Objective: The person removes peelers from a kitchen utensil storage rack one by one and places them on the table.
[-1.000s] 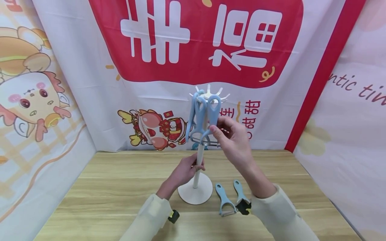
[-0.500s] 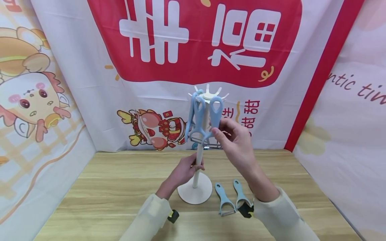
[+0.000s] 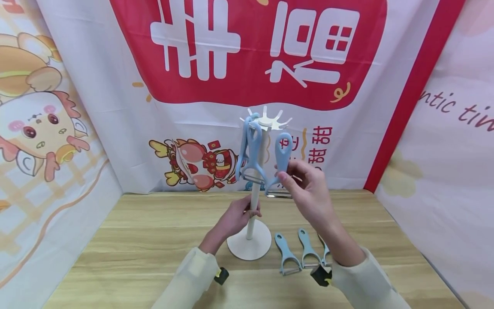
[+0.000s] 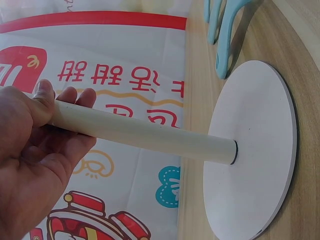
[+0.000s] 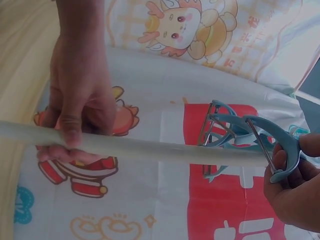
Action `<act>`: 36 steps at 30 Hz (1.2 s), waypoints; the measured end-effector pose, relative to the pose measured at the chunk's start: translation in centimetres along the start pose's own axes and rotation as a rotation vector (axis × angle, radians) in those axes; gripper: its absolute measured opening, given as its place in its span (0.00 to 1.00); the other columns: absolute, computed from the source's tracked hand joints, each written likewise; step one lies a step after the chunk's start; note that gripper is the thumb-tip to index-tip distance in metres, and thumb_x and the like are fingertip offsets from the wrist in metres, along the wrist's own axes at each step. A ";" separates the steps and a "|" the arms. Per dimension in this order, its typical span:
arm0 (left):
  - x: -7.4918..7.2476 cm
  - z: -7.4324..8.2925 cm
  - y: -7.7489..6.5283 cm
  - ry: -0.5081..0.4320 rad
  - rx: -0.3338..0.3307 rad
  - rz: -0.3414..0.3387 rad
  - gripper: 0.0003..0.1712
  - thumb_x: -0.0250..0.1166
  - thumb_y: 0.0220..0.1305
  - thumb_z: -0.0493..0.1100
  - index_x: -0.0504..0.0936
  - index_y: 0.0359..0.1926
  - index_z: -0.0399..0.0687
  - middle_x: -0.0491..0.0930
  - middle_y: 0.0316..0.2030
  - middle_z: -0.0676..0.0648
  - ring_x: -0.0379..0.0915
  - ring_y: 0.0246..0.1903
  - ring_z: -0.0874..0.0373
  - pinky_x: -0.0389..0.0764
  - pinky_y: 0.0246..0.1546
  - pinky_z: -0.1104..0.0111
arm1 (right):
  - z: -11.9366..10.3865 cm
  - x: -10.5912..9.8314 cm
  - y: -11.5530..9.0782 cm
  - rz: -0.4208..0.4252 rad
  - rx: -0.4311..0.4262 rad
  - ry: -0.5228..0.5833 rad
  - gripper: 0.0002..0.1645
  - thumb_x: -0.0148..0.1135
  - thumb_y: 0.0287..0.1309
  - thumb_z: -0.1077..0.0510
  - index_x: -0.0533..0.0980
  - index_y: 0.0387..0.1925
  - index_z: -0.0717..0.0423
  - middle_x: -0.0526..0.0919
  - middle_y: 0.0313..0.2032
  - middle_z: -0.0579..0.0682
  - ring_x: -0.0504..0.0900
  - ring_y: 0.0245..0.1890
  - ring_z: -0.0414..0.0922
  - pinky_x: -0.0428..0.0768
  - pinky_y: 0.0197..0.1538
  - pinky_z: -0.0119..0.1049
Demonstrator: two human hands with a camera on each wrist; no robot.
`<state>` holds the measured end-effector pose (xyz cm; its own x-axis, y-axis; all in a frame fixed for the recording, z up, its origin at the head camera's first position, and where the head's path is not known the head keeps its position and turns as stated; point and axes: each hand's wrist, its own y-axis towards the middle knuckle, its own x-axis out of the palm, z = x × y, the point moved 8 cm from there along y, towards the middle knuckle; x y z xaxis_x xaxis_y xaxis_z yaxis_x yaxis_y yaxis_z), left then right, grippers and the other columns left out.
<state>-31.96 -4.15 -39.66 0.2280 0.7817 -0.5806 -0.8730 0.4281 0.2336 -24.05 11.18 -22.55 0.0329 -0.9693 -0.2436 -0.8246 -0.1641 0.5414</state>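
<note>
A white stand with a round base and a pole carries a ring of hooks at its top. My left hand grips the pole at mid-height, thumb on one side and fingers round the other. In my right hand a light blue peeler is pinched by its handle, blade downward, apart from the hooks and to their right. More blue peelers hang on the left hooks. In the right wrist view the held peeler's blade frame shows beside the fingers.
Three blue peelers lie on the wooden table right of the base, the rightmost partly hidden by my right arm. A printed cloth hangs behind the table, with more cloth at both sides.
The right hand has drawn the peeler off the hooks, moving it right and down. A third peeler on the table has come into sight behind the arm. The left hand stays on the pole.
</note>
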 end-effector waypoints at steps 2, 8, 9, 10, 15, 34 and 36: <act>0.0 0.1 0.0 0.005 0.005 0.001 0.06 0.60 0.71 0.43 0.75 0.43 0.46 0.81 0.37 0.52 0.81 0.44 0.57 0.83 0.55 0.54 | 0.5 -0.2 -0.2 0.002 0.023 -0.009 0.13 0.60 0.68 0.64 0.77 0.51 0.66 0.84 0.46 0.60 0.83 0.44 0.42 0.84 0.50 0.26; 0.0 0.0 0.0 0.012 0.007 0.007 0.04 0.60 0.70 0.42 0.75 0.43 0.47 0.81 0.37 0.52 0.82 0.44 0.57 0.84 0.54 0.55 | 2.0 -0.9 -0.8 0.019 0.077 -0.031 0.12 0.60 0.68 0.63 0.78 0.48 0.68 0.83 0.42 0.61 0.81 0.38 0.40 0.84 0.43 0.25; 0.0 0.0 0.0 0.014 0.006 0.008 0.04 0.60 0.70 0.42 0.75 0.43 0.47 0.81 0.37 0.52 0.82 0.44 0.58 0.84 0.54 0.55 | 2.2 -1.0 -0.9 0.020 0.083 -0.035 0.12 0.60 0.68 0.63 0.78 0.48 0.68 0.82 0.41 0.62 0.80 0.37 0.40 0.83 0.40 0.25; 0.0 0.0 0.0 0.017 0.006 0.009 0.04 0.60 0.70 0.42 0.75 0.43 0.47 0.81 0.36 0.52 0.82 0.43 0.58 0.84 0.54 0.55 | 2.5 -1.1 -1.0 0.019 0.091 -0.038 0.12 0.60 0.68 0.63 0.78 0.48 0.68 0.83 0.41 0.62 0.80 0.36 0.40 0.82 0.39 0.25; 0.0 -0.1 0.1 0.024 0.004 0.013 0.05 0.60 0.70 0.43 0.75 0.43 0.47 0.81 0.36 0.52 0.82 0.43 0.58 0.84 0.54 0.56 | 3.9 -1.5 -1.6 0.013 0.139 -0.045 0.12 0.60 0.68 0.62 0.78 0.48 0.68 0.81 0.42 0.61 0.79 0.36 0.40 0.83 0.40 0.26; 0.1 -0.1 0.1 0.014 0.015 0.017 0.02 0.60 0.71 0.40 0.75 0.43 0.49 0.81 0.36 0.53 0.81 0.43 0.59 0.84 0.54 0.56 | 7.7 -3.7 -3.9 0.023 0.278 -0.079 0.17 0.60 0.69 0.55 0.77 0.52 0.62 0.81 0.45 0.56 0.81 0.42 0.43 0.84 0.47 0.27; 0.1 0.0 0.1 0.010 0.015 0.018 0.02 0.60 0.71 0.39 0.75 0.42 0.50 0.81 0.36 0.53 0.81 0.43 0.58 0.84 0.54 0.56 | 8.1 -4.0 -4.2 0.027 0.281 -0.084 0.17 0.60 0.69 0.55 0.77 0.52 0.63 0.81 0.46 0.57 0.81 0.42 0.42 0.84 0.48 0.27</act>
<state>-32.06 -4.03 -39.66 0.2078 0.7848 -0.5839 -0.8703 0.4208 0.2559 -25.29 17.19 -30.32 -0.0286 -0.9521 -0.3046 -0.9491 -0.0698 0.3072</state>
